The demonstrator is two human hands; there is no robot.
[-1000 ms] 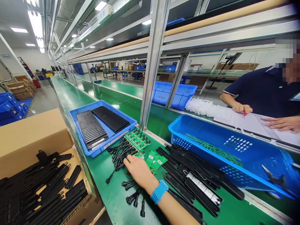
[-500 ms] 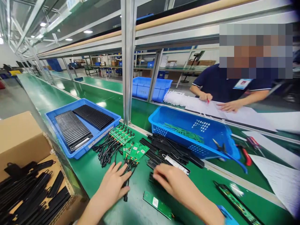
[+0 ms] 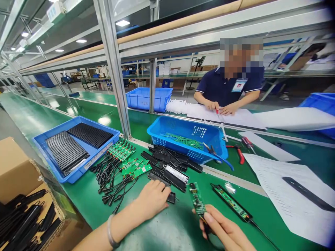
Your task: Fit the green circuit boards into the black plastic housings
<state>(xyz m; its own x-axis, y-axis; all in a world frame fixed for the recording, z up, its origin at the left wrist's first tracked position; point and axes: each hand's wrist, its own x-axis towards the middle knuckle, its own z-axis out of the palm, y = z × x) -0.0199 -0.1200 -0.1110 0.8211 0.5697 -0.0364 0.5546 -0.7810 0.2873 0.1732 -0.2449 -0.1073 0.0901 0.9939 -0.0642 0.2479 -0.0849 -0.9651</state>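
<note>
Workshop with metal framing overhead, seen from the head camera; long green bench (image 3: 178, 230) running away to the left. Across the line, co-worker (image 3: 230, 87) with both hands over white sheets. Far left, cardboard box (image 3: 13, 167) of black parts; next to it on the bench, blue tray (image 3: 70, 177) with two rows of black strips (image 3: 66, 151). Beside the tray, boards with bundled black leads (image 3: 121, 150), loose green boards (image 3: 142, 169) overlapping alongside. Farther right, heap of black casings (image 3: 170, 157) along the near side of blue basket (image 3: 183, 123). Right hand (image 3: 222, 223): thumb and fingers clamped on the lower end of a narrow circuit board (image 3: 197, 200), components facing the camera; board raised above the bench, tilted near upright, dark lead (image 3: 206, 232) hanging at the fingers. Left hand (image 3: 153, 197): fingers bent low, just beside a piece of black casing (image 3: 171, 197); whether gripping or merely resting, cannot tell. Right of the raised board, cased board (image 3: 232, 202) lying apart, cable trailing toward the lower right. Judged good practice: pinch the board by its long edges, clear of components; leave slack in the lead, so no pull on its joints; turn slowly, away from the heap, to avoid snagging.
</note>
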